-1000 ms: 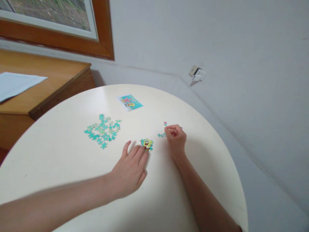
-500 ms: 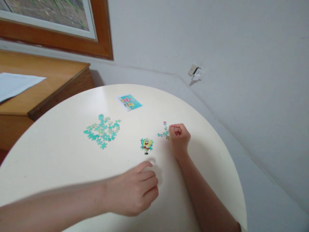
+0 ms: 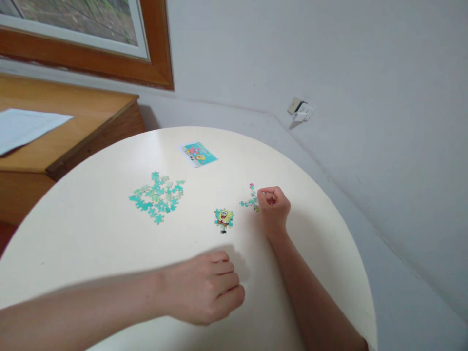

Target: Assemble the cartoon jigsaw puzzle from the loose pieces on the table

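Observation:
My left hand (image 3: 206, 288) is above the near part of the table, its back to me and fingers curled in. Whatever it may hold is hidden. Just beyond it lies a small joined section of jigsaw puzzle (image 3: 224, 219) with a yellow cartoon figure. My right hand (image 3: 274, 207) is closed with the thumb against the bent index finger; I cannot make out anything in it. It partly covers a small cluster of puzzle pieces (image 3: 249, 202), teal, pink and yellow, at its left side.
A larger spread of loose teal and pale puzzle pieces (image 3: 157, 197) lies left on the round white table (image 3: 91, 219). A picture card (image 3: 200, 154) with the cartoon scene lies toward the far edge. A wooden cabinet (image 3: 106, 112) with a pale sheet (image 3: 29, 127) stands behind at left.
My left hand's raised index finger has curled in, closing the hand. My right hand stays closed beside the small cluster. The view has shifted very slightly.

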Motion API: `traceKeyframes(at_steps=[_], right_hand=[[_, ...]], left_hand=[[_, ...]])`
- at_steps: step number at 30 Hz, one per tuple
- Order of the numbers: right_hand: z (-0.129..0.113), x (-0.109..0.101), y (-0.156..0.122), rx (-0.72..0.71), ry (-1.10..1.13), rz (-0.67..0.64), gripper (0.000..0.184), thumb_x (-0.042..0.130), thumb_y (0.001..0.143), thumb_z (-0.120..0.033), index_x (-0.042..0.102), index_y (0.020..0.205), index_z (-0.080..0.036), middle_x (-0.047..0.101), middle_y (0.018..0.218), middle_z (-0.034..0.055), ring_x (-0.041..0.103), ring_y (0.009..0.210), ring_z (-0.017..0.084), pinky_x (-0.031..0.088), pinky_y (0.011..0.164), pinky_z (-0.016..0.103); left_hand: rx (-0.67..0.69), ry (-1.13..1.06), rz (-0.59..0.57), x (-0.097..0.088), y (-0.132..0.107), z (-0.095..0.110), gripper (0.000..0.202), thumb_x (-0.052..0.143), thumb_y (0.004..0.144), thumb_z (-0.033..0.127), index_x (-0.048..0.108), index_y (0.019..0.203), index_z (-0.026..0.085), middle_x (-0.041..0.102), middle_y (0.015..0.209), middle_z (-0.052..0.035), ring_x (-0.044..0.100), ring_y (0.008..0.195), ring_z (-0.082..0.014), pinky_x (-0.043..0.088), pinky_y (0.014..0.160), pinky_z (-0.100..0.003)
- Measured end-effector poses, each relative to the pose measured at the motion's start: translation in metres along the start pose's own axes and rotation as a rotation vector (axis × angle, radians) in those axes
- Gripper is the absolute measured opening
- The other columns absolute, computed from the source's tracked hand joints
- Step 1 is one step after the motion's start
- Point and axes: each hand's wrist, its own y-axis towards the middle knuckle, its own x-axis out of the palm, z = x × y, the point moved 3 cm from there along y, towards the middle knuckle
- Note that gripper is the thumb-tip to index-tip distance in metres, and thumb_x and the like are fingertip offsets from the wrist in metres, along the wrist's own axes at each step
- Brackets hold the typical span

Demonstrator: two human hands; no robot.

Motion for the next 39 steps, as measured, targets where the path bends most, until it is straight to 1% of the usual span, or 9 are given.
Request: traceKeyframes(at_steps=[4, 8, 18, 29, 32, 33, 35, 37, 39], right_hand=[[-0.001, 0.0, 0.0, -0.012, -0.01, 0.005, 0.008, 0.054, 0.068, -0.027, 0.053, 0.065, -0.02, 0.034, 0.041, -0.0103, 0.034, 0.038, 0.008, 0.028, 0.043, 0.022], [-0.002, 0.0, 0.0, -0.005, -0.013, -0.001, 0.008, 0.054, 0.068, -0.027, 0.053, 0.065, -0.02, 0.035, 0.04, -0.0103, 0.034, 0.038, 0.008, 0.028, 0.043, 0.023], [-0.001, 0.001, 0.0, -0.008, -0.017, -0.014, 0.009, 0.054, 0.069, -0.029, 0.053, 0.065, -0.02, 0.034, 0.04, -0.0104, 0.034, 0.038, 0.008, 0.028, 0.043, 0.022], [-0.002, 0.001, 0.0, -0.001, -0.014, -0.027, 0.009, 0.054, 0.068, -0.028, 0.053, 0.065, -0.02, 0.035, 0.039, -0.0106, 0.034, 0.037, 0.008, 0.028, 0.042, 0.022], [-0.003, 0.001, 0.0, -0.001, -0.02, -0.027, 0.009, 0.054, 0.068, -0.028, 0.053, 0.064, -0.02, 0.034, 0.039, -0.0106, 0.034, 0.037, 0.008, 0.028, 0.042, 0.022], [-0.002, 0.001, 0.0, -0.001, -0.02, -0.029, 0.009, 0.054, 0.068, -0.028, 0.053, 0.064, -0.02, 0.035, 0.039, -0.0105, 0.034, 0.037, 0.008, 0.028, 0.042, 0.022], [-0.002, 0.001, 0.0, -0.004, -0.014, -0.034, 0.009, 0.054, 0.068, -0.028, 0.053, 0.065, -0.02, 0.035, 0.039, -0.0105, 0.034, 0.037, 0.008, 0.028, 0.042, 0.022], [0.0, 0.001, 0.0, -0.007, -0.005, -0.036, 0.009, 0.054, 0.069, -0.028, 0.053, 0.065, -0.02, 0.035, 0.039, -0.0105, 0.033, 0.037, 0.008, 0.027, 0.042, 0.022], [0.001, 0.001, 0.0, -0.008, 0.0, -0.036, 0.009, 0.055, 0.069, -0.028, 0.053, 0.066, -0.02, 0.035, 0.039, -0.0104, 0.033, 0.037, 0.008, 0.027, 0.042, 0.022]], left_hand=[[0.006, -0.014, 0.012, 0.0, 0.0, 0.0, 0.029, 0.035, 0.091, 0.01, 0.058, 0.074, 0.012, 0.049, 0.058, -0.0013, 0.041, 0.055, -0.0149, 0.034, 0.058, -0.032], [0.01, -0.024, 0.008, -0.001, 0.0, 0.001, 0.029, 0.035, 0.092, 0.011, 0.057, 0.073, 0.013, 0.049, 0.057, -0.0011, 0.04, 0.054, -0.0149, 0.034, 0.057, -0.032], [0.001, -0.019, -0.017, 0.001, 0.0, 0.0, 0.024, 0.039, 0.088, 0.009, 0.056, 0.072, 0.014, 0.049, 0.056, -0.0007, 0.042, 0.052, -0.0148, 0.034, 0.056, -0.032], [-0.011, -0.003, -0.04, 0.004, -0.001, 0.001, 0.018, 0.046, 0.084, 0.01, 0.053, 0.069, 0.016, 0.048, 0.056, 0.0002, 0.041, 0.052, -0.0143, 0.033, 0.058, -0.032], [-0.109, 0.055, 0.016, 0.002, -0.003, -0.003, 0.018, 0.045, 0.084, 0.012, 0.052, 0.068, 0.016, 0.048, 0.057, -0.0006, 0.042, 0.055, -0.0153, 0.033, 0.06, -0.032], [-0.166, 0.082, 0.04, 0.002, -0.003, -0.005, 0.017, 0.045, 0.084, 0.013, 0.053, 0.07, 0.016, 0.049, 0.058, -0.0013, 0.043, 0.057, -0.0159, 0.034, 0.061, -0.032], [-0.303, 0.143, 0.04, 0.002, -0.005, -0.009, 0.012, 0.045, 0.083, 0.015, 0.055, 0.076, 0.015, 0.056, 0.068, -0.0049, 0.048, 0.066, -0.018, 0.036, 0.065, -0.033], [-0.44, 0.217, -0.029, 0.004, -0.006, -0.014, 0.009, 0.048, 0.082, 0.016, 0.056, 0.085, 0.013, 0.062, 0.089, -0.0111, 0.053, 0.08, -0.0224, 0.039, 0.071, -0.036], [-0.543, 0.286, -0.132, 0.006, -0.007, -0.017, 0.014, 0.051, 0.08, 0.018, 0.056, 0.092, 0.012, 0.06, 0.109, -0.0169, 0.053, 0.092, -0.0271, 0.04, 0.076, -0.039]])
